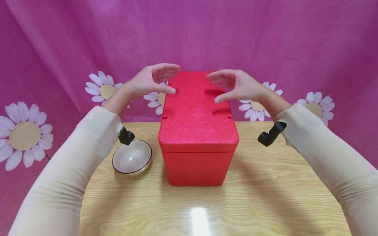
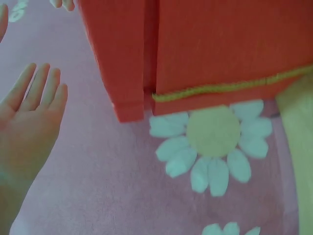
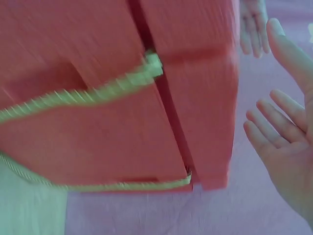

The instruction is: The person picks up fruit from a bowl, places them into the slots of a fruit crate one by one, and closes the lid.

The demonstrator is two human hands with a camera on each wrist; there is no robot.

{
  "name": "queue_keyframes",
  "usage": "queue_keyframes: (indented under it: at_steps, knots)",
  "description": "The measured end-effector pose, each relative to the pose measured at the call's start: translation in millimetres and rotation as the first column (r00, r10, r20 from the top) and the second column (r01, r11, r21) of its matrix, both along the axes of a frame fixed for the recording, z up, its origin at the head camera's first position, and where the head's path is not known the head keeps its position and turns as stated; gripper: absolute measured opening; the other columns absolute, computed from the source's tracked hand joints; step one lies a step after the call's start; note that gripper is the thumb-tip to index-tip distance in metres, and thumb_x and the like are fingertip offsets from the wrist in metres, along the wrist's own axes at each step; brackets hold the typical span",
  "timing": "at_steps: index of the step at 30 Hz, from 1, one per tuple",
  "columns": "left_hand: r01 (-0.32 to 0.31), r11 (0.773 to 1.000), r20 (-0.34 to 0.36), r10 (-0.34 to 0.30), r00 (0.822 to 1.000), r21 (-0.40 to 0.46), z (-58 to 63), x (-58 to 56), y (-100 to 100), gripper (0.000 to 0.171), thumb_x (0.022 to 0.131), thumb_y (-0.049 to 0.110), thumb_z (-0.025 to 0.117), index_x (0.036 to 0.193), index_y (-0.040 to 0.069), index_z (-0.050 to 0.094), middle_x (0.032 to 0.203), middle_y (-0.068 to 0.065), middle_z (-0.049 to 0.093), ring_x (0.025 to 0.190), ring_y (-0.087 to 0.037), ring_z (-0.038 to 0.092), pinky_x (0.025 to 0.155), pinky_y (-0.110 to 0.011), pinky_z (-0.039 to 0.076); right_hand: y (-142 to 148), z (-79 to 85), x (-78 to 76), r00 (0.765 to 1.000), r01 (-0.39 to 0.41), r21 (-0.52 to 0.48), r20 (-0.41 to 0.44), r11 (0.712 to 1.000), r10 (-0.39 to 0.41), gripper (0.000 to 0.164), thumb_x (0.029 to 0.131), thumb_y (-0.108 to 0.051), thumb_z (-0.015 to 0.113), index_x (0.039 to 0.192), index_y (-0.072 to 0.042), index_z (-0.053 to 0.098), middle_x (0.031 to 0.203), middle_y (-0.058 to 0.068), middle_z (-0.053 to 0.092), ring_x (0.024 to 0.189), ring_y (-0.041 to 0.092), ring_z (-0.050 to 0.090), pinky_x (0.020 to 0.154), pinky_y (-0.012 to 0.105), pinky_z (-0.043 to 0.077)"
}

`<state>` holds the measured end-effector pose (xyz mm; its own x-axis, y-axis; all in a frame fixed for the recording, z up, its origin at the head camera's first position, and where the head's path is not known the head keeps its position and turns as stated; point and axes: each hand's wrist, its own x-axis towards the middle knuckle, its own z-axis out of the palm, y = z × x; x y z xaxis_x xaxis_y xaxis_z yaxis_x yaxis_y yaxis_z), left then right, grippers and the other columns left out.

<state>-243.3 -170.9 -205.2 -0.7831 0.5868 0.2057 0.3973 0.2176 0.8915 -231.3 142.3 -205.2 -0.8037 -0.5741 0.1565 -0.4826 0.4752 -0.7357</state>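
A red box (image 1: 196,167) stands on the table with its red lid (image 1: 198,127) on top. Over the lid's left edge, near the far end, hovers my left hand (image 1: 150,80), fingers loosely bent and thumb apart, holding nothing. Opposite it, above the right side, my right hand (image 1: 237,85) takes a similar pose, its palm turned inward and also bare. Both wrist views show a gap between the hand and the box. A yellow rope (image 2: 215,90) runs along the box's left side, and ropes (image 3: 73,96) cross its right side too.
A cream bowl (image 1: 132,157) with a dark rim sits left of the box on the wooden table (image 1: 265,196). Behind the table hangs a magenta cloth (image 1: 189,32) with white daisies. A dark camera mount (image 1: 271,133) is on each wrist.
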Motion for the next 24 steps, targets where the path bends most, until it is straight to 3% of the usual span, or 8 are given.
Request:
queue_keyframes:
  at_steps: [3, 5, 8, 12, 17, 24]
  knots:
    - [-0.024, 0.991, 0.018, 0.027, 0.999, -0.134, 7.8, -16.1, 8.8, 0.073, 0.079, 0.005, 0.074, 0.144, 0.006, 0.041, 0.151, -0.012, 0.043, 0.142, -0.023, 0.039, 0.119, -0.033, 0.030, -1.4, 6.9, -17.7, 0.999, 0.008, 0.074, 0.033, 0.997, -0.010, 0.071, 0.076, -0.008, 0.080, 0.139, -0.003, 0.047, 0.144, 0.014, 0.050, 0.132, 0.028, 0.051, 0.110, 0.038, 0.041]
    - [-0.042, 0.971, 0.013, 0.046, 0.999, -0.236, 11.3, -24.7, 14.1, 0.074, 0.079, 0.010, 0.076, 0.144, 0.007, 0.041, 0.151, -0.010, 0.043, 0.141, -0.021, 0.040, 0.118, -0.033, 0.030, -2.1, 11.4, -27.3, 0.999, 0.019, 0.137, 0.032, 0.990, -0.024, 0.073, 0.075, -0.010, 0.081, 0.139, -0.002, 0.046, 0.144, 0.014, 0.050, 0.134, 0.028, 0.049, 0.111, 0.040, 0.039]
    - [-0.068, 0.915, -0.038, 0.058, 0.998, -0.398, 13.9, -32.7, 20.6, 0.079, 0.076, 0.019, 0.079, 0.145, 0.011, 0.041, 0.150, -0.007, 0.043, 0.140, -0.019, 0.040, 0.118, -0.034, 0.031, -3.5, 17.4, -35.7, 0.999, 0.043, 0.225, 0.010, 0.973, -0.047, 0.075, 0.074, -0.014, 0.082, 0.139, -0.001, 0.046, 0.144, 0.015, 0.051, 0.136, 0.028, 0.046, 0.112, 0.043, 0.038]
    - [-0.075, 0.845, -0.072, 0.043, 0.996, -0.529, 9.9, -36.5, 26.5, 0.088, 0.072, 0.025, 0.083, 0.147, 0.013, 0.037, 0.153, -0.005, 0.039, 0.142, -0.019, 0.036, 0.119, -0.034, 0.027, -6.9, 17.3, -39.7, 0.996, 0.087, 0.287, -0.032, 0.954, -0.081, 0.080, 0.071, -0.019, 0.085, 0.139, 0.000, 0.046, 0.143, 0.016, 0.051, 0.136, 0.028, 0.046, 0.113, 0.043, 0.036]
    - [-0.084, 0.785, -0.086, 0.039, 0.996, -0.614, 2.7, -38.0, 26.9, 0.089, 0.072, 0.031, 0.082, 0.147, 0.016, 0.037, 0.155, -0.003, 0.034, 0.143, -0.020, 0.030, 0.121, -0.035, 0.023, -10.0, 10.1, -39.6, 0.992, 0.120, 0.349, -0.079, 0.929, -0.099, 0.085, 0.069, -0.025, 0.087, 0.138, 0.001, 0.047, 0.142, 0.017, 0.052, 0.136, 0.028, 0.046, 0.115, 0.040, 0.034]
    - [-0.068, 0.776, -0.084, 0.020, 0.996, -0.627, -0.4, -37.0, 26.0, 0.086, 0.074, 0.033, 0.080, 0.147, 0.015, 0.038, 0.154, -0.006, 0.033, 0.143, -0.022, 0.028, 0.121, -0.037, 0.023, -8.8, 9.4, -37.8, 0.992, 0.123, 0.432, -0.092, 0.893, -0.092, 0.078, 0.072, -0.030, 0.085, 0.136, -0.002, 0.051, 0.140, 0.016, 0.054, 0.133, 0.027, 0.048, 0.115, 0.040, 0.034]
